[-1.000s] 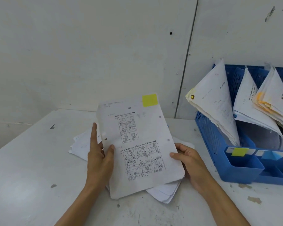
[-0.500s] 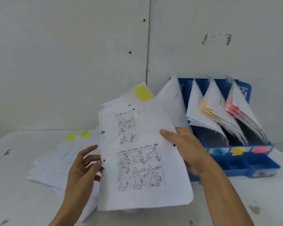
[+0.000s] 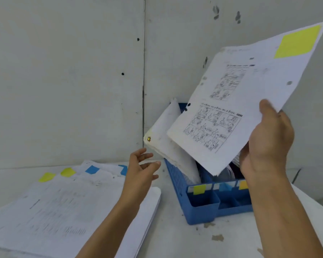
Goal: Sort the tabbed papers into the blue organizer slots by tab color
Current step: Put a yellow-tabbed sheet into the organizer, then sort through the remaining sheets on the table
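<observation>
The printed sheet (image 3: 241, 101), marked by a large yellow tab (image 3: 297, 41) at its upper right corner, was held tilted in the air above the blue organizer (image 3: 199, 207). It was pinched near its right edge by the right hand (image 3: 268, 138), which was raised with the forearm angled up from the lower right. The thumb was pressed on the printed face and the fingers were hidden behind the paper. The sheet's lowest corner was dipped toward the slots just behind the yellow label (image 3: 199, 189) on the organizer's front, though whether it had entered a slot could not be told. A bundle of filed papers (image 3: 168, 142) was seen leaning out of the leftmost slot. The left hand (image 3: 142, 168) was lifted off the table (image 3: 194, 243) with its fingers spread and loosely bent; nothing was gripped by it. It was poised near that bundle without touching it. The unsorted stack (image 3: 73, 211), with yellow and blue tabs at its far edge, was left lying beside the organizer under the left forearm.
</observation>
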